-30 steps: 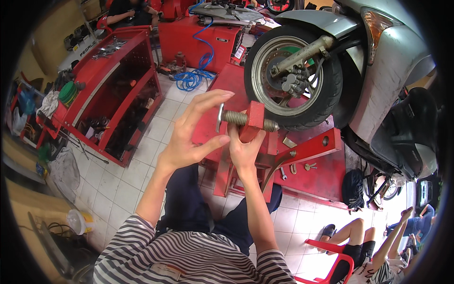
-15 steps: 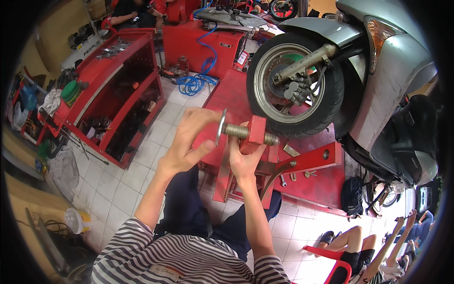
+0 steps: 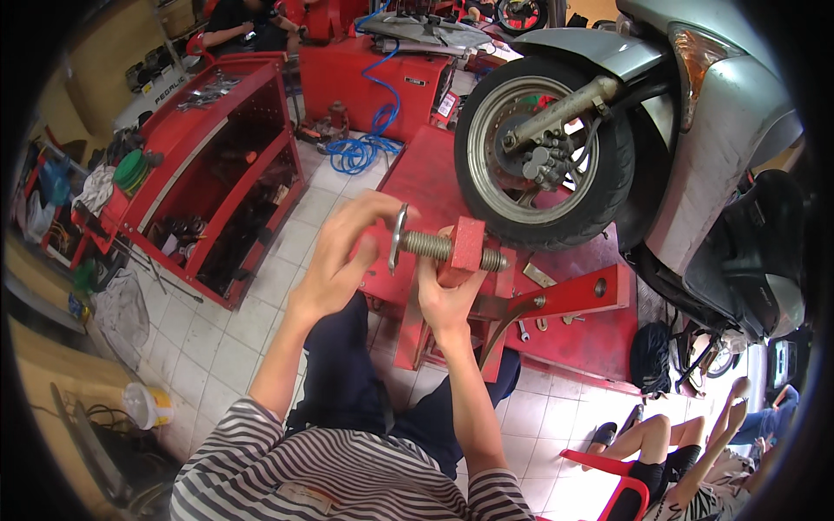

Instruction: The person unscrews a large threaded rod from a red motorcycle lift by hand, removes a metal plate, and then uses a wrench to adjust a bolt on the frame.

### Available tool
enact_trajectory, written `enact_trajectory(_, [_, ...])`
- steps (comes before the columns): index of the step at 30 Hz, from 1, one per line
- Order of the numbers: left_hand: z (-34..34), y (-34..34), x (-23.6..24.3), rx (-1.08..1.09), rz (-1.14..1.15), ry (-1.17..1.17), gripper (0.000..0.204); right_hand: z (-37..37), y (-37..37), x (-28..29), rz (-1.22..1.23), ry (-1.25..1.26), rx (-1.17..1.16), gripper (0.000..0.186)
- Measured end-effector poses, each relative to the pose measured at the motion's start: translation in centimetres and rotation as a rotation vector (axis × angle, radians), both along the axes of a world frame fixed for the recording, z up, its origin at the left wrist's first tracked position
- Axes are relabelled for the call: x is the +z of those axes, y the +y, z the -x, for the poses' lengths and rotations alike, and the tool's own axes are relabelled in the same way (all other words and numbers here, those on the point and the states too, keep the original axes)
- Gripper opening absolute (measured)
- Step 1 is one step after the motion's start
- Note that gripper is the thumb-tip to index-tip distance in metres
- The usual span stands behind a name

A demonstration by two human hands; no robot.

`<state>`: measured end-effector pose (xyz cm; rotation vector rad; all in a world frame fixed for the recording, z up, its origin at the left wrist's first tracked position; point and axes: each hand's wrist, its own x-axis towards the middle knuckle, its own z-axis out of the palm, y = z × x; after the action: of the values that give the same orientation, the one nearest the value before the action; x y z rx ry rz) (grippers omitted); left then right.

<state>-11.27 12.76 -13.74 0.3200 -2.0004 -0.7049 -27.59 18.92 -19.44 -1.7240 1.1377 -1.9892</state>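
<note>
A thick threaded screw (image 3: pixel 426 245) runs through a red metal block (image 3: pixel 469 243) on an upright of a red steel frame. On its left end sits a flat, worn metal plate (image 3: pixel 399 237), seen nearly edge-on. My left hand (image 3: pixel 334 256) is at this plate, fingers bent over its upper edge and thumb held apart from it. My right hand (image 3: pixel 447 300) wraps round the red upright just under the block; some of its fingers are hidden behind the metal. A red arm with a hole (image 3: pixel 578 295) juts out to the right of the frame.
A silver scooter's front wheel (image 3: pixel 543 156) stands on the red platform (image 3: pixel 426 178) just beyond my hands. Wrenches (image 3: pixel 524 331) lie near the platform's front edge. A red tool cart (image 3: pixel 213 174) is at the left, blue hose (image 3: pixel 356 156) behind. A person (image 3: pixel 660 469) sits at the lower right.
The plate and screw have turned a little and sit slightly further left in view. My left hand's fingers have shifted over the plate's top. The right hand keeps its hold.
</note>
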Motion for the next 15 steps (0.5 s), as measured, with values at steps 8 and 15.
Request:
enact_trajectory(8, [-0.7, 0.8, 0.1, 0.052, -0.038, -0.053, 0.054, 0.0, 0.1, 0.4, -0.091, -0.091, 0.021, 0.037])
enact_trajectory(15, [0.5, 1.6, 1.2, 0.11, 0.046, 0.022, 0.046, -0.2, -0.1, 0.3, -0.024, -0.078, 0.024, 0.034])
